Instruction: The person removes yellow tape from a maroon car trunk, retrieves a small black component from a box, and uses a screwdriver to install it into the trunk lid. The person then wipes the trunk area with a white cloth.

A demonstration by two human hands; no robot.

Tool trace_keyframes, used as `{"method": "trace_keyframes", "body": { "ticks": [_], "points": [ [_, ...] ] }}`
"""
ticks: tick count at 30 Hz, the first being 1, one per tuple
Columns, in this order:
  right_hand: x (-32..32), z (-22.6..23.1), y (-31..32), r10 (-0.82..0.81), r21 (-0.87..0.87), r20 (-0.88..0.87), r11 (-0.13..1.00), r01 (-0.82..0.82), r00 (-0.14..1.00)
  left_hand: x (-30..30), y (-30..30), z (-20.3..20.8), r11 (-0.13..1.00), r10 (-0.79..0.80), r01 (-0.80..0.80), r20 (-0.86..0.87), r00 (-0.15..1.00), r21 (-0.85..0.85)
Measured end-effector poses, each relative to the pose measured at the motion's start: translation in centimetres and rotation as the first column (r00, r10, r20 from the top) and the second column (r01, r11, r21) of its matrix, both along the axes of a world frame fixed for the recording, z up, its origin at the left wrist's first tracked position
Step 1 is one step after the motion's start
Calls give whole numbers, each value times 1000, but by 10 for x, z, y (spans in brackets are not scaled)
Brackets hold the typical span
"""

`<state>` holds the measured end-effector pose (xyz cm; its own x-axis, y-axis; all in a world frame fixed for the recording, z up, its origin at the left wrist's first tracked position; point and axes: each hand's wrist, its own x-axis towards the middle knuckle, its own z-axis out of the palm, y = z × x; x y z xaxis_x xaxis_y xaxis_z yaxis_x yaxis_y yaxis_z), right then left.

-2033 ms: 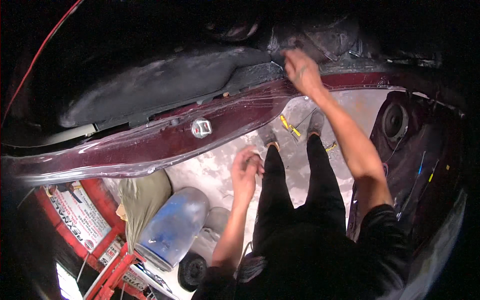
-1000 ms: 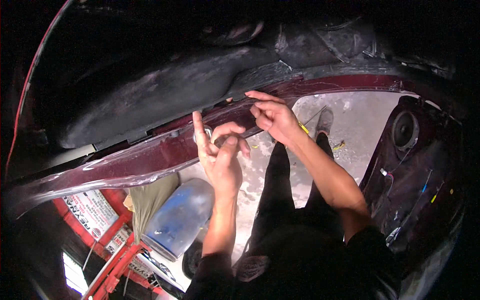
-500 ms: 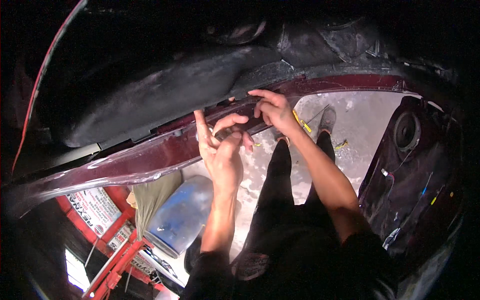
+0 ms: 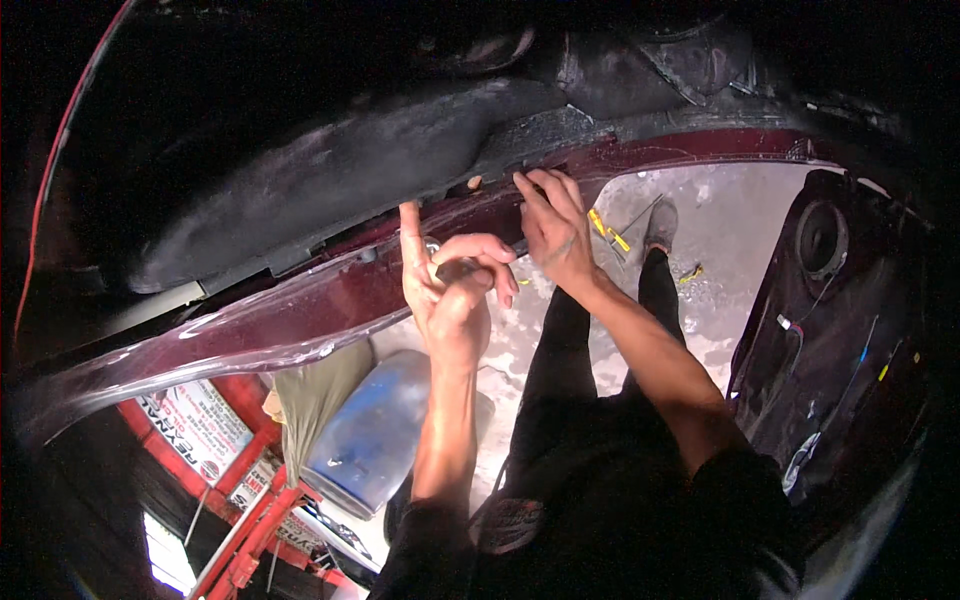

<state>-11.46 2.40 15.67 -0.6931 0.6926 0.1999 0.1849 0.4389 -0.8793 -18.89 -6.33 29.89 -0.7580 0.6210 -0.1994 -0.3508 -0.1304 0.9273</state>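
Observation:
A long maroon car body panel (image 4: 280, 325) runs across the view, with a black inner liner (image 4: 330, 170) above it. My left hand (image 4: 450, 300) is at the panel's upper edge. Its index finger points up against the panel, and its thumb and other fingers are curled in a pinch around a small shiny metal fastener (image 4: 433, 244). My right hand (image 4: 555, 230) is just to the right. Its spread fingertips press on the seam where the liner meets the maroon edge, and it holds nothing.
A blue barrel (image 4: 370, 430), an olive cloth (image 4: 315, 390) and a red metal frame (image 4: 250, 540) lie below left. A detached dark door panel with a speaker (image 4: 830, 330) stands at right. Yellow-handled tools (image 4: 605, 228) lie on the concrete floor (image 4: 720, 230) by my shoe (image 4: 660, 222).
My left hand rose from waist height to the fastener on the panel edge. My right hand came leftward along the seam to a spot beside it. Both have stayed there for the last second.

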Motion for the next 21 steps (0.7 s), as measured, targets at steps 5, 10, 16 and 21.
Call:
{"method": "trace_keyframes", "body": {
  "ticks": [5, 10, 16, 21],
  "points": [
    [-6, 6, -4, -32, -58, -75, 998, 27, 997, 0, 2, 4, 999, -34, 33, 39, 999, 31],
    [-16, 2, 2, -117, -332, -37, 938, 98, 992, -1, -4, 2, 996, -85, 84, 79, 993, 12],
    [-45, 37, 41, 82, 100, 38, 991, -85, 996, -2, -7, 8, 995, -73, 79, 81, 994, -64],
    [-70, 39, 63, 292, 275, 216, 898, -345, 932, -5, -1, 15, 988, -85, 92, 58, 995, -126]
  ]
}}
